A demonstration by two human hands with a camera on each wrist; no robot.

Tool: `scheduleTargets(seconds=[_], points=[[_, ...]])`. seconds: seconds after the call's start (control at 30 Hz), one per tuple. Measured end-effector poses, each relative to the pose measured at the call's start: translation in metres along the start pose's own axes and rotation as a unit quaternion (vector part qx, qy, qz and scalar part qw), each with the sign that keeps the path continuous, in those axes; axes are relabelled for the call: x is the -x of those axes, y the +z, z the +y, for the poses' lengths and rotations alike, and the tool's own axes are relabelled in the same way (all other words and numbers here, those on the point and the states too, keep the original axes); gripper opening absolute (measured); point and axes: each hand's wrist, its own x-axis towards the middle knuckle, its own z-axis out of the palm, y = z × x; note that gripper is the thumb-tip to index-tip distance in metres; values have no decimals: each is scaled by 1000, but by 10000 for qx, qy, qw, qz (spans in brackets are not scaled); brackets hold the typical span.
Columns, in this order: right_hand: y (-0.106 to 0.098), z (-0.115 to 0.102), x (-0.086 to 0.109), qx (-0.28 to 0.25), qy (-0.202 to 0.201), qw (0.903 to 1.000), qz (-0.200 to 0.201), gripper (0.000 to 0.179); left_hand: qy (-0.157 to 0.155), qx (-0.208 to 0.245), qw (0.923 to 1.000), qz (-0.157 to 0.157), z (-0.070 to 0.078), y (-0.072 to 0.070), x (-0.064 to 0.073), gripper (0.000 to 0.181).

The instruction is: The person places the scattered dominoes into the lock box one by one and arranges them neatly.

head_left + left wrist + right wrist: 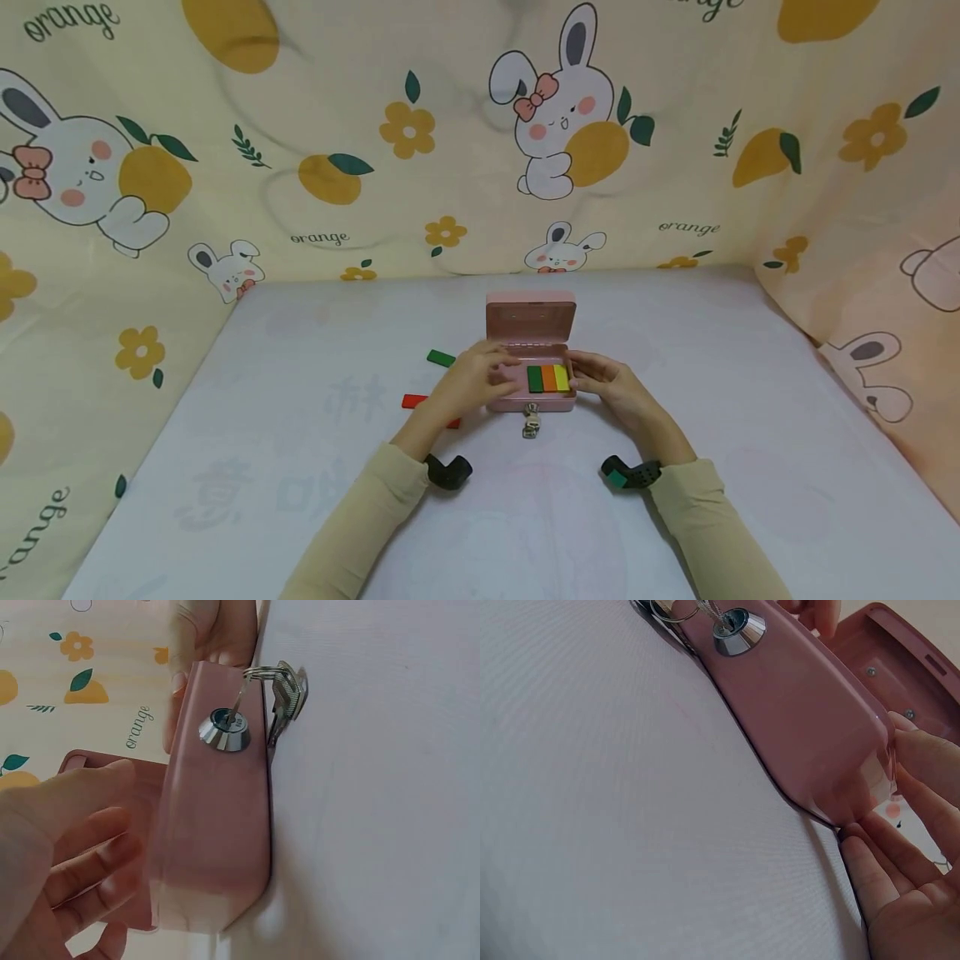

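The left hand [474,377] hangs over the open box [551,406], fingers loosely bent, apparently holding nothing. The right hand [606,379] rests nearly straight fingers on the box's end, just beside the three blocks [550,379]. Light pressure there should stop sliding; left fingers should stay low, clear of the lid [531,322]. Red pieces [414,402] show either side of the left wrist, partly covered; the box floor beneath the left fingers is hidden.

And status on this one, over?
Left hand at left end of open pink box; right hand touching its right end. Three blocks visible inside. No obstruction seen.
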Motion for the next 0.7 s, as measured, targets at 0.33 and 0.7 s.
scheduleTargets(seconds=[0.33, 0.7], points=[[-1, 2, -1, 10, -7, 10000, -7, 59, -298, 526, 9982, -42, -4, -7, 11, 38], [1, 1, 1, -26, -102, 9999, 1, 59, -72, 684, 9975, -156, -12, -13, 26, 33]])
